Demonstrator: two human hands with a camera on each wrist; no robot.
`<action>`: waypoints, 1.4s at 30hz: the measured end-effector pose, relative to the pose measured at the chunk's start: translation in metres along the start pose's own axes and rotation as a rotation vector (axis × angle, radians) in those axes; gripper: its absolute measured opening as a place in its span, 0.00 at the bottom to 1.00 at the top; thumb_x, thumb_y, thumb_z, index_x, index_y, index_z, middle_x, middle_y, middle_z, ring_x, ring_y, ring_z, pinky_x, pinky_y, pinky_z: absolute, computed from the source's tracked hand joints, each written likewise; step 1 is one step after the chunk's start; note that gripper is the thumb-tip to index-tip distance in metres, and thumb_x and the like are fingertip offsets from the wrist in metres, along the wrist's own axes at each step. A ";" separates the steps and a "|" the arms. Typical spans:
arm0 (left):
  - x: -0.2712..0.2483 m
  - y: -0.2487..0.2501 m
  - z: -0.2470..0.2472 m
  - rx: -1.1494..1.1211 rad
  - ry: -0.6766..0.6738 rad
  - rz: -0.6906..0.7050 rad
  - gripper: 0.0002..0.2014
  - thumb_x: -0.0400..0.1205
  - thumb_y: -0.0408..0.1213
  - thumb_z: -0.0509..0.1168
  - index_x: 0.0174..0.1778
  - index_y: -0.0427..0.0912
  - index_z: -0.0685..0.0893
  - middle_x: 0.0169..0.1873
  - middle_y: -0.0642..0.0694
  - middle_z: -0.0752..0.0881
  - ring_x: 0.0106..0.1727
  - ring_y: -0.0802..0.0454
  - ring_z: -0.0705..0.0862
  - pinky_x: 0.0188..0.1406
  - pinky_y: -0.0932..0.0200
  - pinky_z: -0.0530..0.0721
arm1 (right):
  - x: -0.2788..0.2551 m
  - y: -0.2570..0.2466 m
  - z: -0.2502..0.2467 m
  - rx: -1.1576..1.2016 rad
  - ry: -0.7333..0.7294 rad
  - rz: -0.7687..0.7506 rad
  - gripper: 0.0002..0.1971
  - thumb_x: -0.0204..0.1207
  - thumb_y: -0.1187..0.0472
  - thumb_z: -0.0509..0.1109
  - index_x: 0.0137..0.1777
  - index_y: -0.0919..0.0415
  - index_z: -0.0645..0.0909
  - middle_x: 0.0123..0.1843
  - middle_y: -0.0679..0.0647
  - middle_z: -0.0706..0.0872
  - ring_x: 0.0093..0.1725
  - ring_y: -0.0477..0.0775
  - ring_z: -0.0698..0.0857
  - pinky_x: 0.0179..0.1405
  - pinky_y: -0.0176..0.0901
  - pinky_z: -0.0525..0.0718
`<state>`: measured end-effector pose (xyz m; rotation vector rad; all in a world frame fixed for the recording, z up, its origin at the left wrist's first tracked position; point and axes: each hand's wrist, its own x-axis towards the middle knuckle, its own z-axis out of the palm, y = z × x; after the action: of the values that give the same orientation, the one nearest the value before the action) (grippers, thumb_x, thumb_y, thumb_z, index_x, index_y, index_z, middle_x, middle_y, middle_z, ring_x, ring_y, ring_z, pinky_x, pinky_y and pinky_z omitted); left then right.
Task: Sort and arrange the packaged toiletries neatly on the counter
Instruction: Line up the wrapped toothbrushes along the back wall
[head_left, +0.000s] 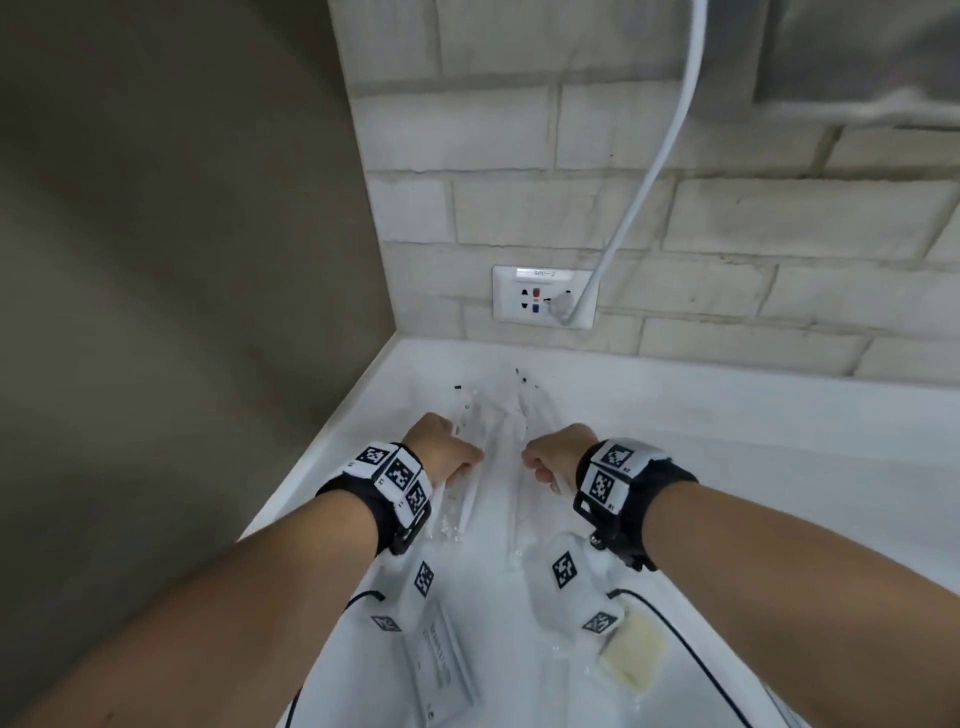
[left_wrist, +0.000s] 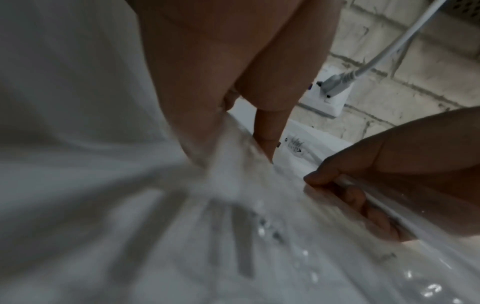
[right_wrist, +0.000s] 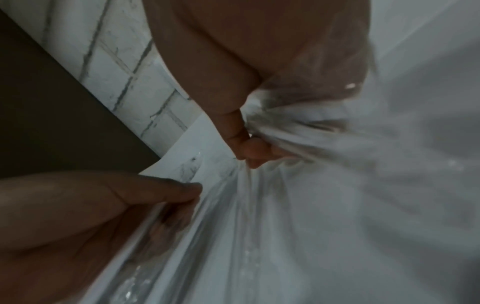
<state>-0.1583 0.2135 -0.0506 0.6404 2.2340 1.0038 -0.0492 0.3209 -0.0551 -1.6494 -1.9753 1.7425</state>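
We look down on a white counter (head_left: 753, 441) set into a corner, where both of a person's hands work a bundle of clear plastic packets (head_left: 498, 447) lying between them. The left hand (head_left: 441, 449) is curled round the bundle's left edge, and the left wrist view shows its fingers (left_wrist: 267, 127) pressing down into the bunched film. The right hand (head_left: 558, 454) pinches the right edge, thumb and fingers gathering the plastic into tight folds in the right wrist view. What the packets contain we cannot tell; only small black marks show at their far ends.

Nearer the person, more packaged toiletries lie on the same counter: a flat printed sachet (head_left: 441, 660) below the left forearm and a pale yellow packaged item (head_left: 631, 654) below the right. Both wrists wear black bands with black-and-white coded tags (head_left: 395, 470).

On the brick-patterned wall (head_left: 779, 218) behind the counter, a white socket plate (head_left: 524, 299) holds a plug whose white cable (head_left: 654, 156) runs up and out of view.
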 end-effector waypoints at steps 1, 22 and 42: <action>0.006 -0.001 0.002 0.019 -0.007 -0.002 0.16 0.74 0.29 0.71 0.28 0.44 0.69 0.45 0.25 0.89 0.36 0.42 0.81 0.38 0.54 0.78 | 0.005 0.002 0.002 -0.001 -0.008 0.004 0.16 0.74 0.71 0.68 0.26 0.64 0.73 0.25 0.58 0.75 0.23 0.53 0.71 0.23 0.39 0.68; 0.037 -0.031 -0.018 0.244 0.134 -0.007 0.17 0.75 0.34 0.71 0.62 0.41 0.86 0.60 0.43 0.87 0.60 0.44 0.85 0.59 0.59 0.82 | -0.001 0.023 -0.025 -0.142 0.110 -0.067 0.08 0.70 0.64 0.66 0.32 0.63 0.72 0.33 0.58 0.77 0.26 0.55 0.71 0.28 0.41 0.69; -0.023 0.012 0.054 0.564 -0.022 0.467 0.20 0.75 0.59 0.68 0.57 0.51 0.85 0.46 0.54 0.83 0.48 0.54 0.82 0.50 0.60 0.77 | -0.008 0.041 -0.053 -0.059 0.073 -0.032 0.09 0.73 0.66 0.62 0.31 0.65 0.72 0.27 0.59 0.75 0.29 0.58 0.75 0.37 0.46 0.83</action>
<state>-0.1035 0.2326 -0.0627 1.4599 2.4086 0.5408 0.0138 0.3439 -0.0612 -1.6640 -2.0274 1.6052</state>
